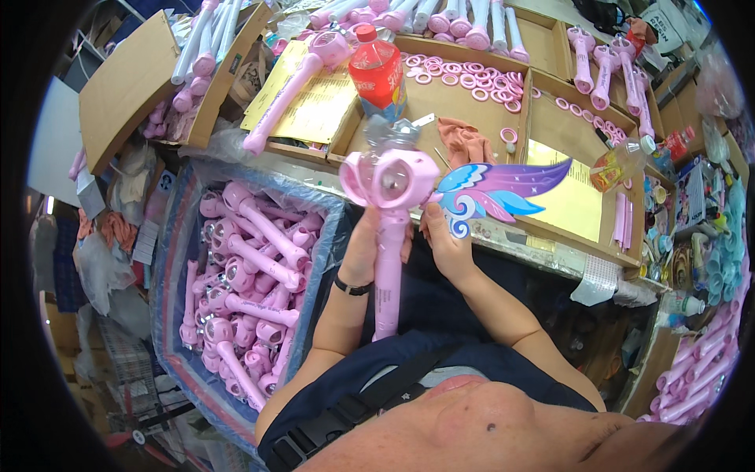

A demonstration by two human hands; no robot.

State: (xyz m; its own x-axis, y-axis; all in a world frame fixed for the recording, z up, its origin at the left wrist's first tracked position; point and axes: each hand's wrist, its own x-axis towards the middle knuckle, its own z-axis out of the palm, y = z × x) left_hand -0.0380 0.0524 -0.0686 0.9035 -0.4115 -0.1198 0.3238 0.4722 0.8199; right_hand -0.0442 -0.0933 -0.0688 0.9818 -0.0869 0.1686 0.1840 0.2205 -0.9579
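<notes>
A pink toy wand (388, 271) stands upright in front of me, its round openwork head holding a clear ball. My left hand (363, 250) is closed round the handle just below that head. A purple, blue and pink wing (511, 189) sticks out from the right side of the head. My right hand (447, 240) pinches the wing's inner end, close against the head. Whether the wing is fixed to the head I cannot tell. Behind the wand's top is some clear, shiny plastic (393, 135).
To the left, a lined bin (169, 315) holds many pink wands. Cardboard trays on the bench hold pink rings (480, 82), an orange cloth (464, 141) and a yellow sheet (562, 189). A red-capped bottle (377, 75) stands behind the wand. Another wand (287, 98) lies at the back left.
</notes>
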